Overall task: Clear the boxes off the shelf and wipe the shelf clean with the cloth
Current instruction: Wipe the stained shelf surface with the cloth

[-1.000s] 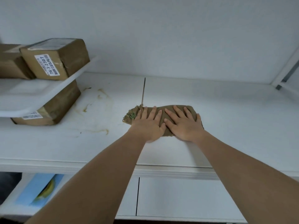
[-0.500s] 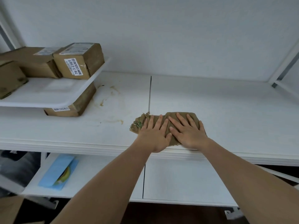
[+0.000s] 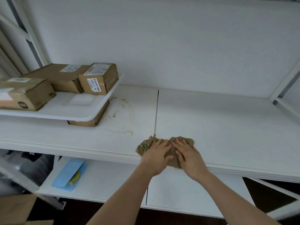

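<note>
A crumpled brown cloth (image 3: 186, 141) lies at the front edge of the white shelf (image 3: 227, 127), partly hanging over it. My left hand (image 3: 156, 155) and my right hand (image 3: 189, 155) press on the cloth side by side with straight fingers. Brown streaks (image 3: 121, 109) stain the shelf left of its centre seam. At the left, three cardboard boxes (image 3: 99, 78) sit on a white tray (image 3: 78, 109). Under the tray's right end lies another cardboard box (image 3: 90, 121).
A lower white shelf (image 3: 113, 179) holds a blue packet (image 3: 69, 176). A cardboard piece (image 3: 14, 208) shows at the bottom left corner. White frame posts (image 3: 285, 82) stand at the right, and a white wall closes the back.
Both hands have dragged the cloth toward the shelf's front edge, bunching it up. The view has pulled back, showing more of the boxes, the tray and the lower shelf.
</note>
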Motion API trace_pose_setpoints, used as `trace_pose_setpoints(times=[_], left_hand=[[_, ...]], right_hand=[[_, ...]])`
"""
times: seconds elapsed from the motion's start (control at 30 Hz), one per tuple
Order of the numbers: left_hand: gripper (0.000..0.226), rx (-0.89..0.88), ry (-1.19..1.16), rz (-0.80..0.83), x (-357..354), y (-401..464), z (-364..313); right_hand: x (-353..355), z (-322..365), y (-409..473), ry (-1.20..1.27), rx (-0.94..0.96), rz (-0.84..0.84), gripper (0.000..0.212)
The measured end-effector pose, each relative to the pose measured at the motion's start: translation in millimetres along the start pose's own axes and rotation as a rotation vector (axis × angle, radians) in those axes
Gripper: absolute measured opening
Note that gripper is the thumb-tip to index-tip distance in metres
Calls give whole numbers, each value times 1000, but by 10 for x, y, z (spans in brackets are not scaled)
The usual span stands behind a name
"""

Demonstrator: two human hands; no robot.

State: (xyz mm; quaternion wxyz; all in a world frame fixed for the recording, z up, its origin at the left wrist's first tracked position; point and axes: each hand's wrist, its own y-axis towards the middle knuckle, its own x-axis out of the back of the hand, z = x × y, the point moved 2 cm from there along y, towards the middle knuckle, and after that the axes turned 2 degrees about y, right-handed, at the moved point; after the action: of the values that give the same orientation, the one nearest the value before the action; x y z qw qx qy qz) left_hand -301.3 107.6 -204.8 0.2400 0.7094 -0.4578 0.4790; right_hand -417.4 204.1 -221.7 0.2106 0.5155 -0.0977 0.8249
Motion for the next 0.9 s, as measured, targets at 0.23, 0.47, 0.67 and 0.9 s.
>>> trace_pose_setpoints(times=[0.23,0.47,0.67,0.9], left_hand=[[14,128,-8,-210,129,-283,-7],[12,241,-508,-308,375,-295,-48],[9,287,-647,-498,737,-96,-108],[8,357,-638,-598,1034,52,-95]], right_hand=[[132,385,-104,47,3,-71,29],[546,540,106,517,-127,128,30],[777,723,438,656,-141,95,22],[899,903,859,769,-92,68,27]])
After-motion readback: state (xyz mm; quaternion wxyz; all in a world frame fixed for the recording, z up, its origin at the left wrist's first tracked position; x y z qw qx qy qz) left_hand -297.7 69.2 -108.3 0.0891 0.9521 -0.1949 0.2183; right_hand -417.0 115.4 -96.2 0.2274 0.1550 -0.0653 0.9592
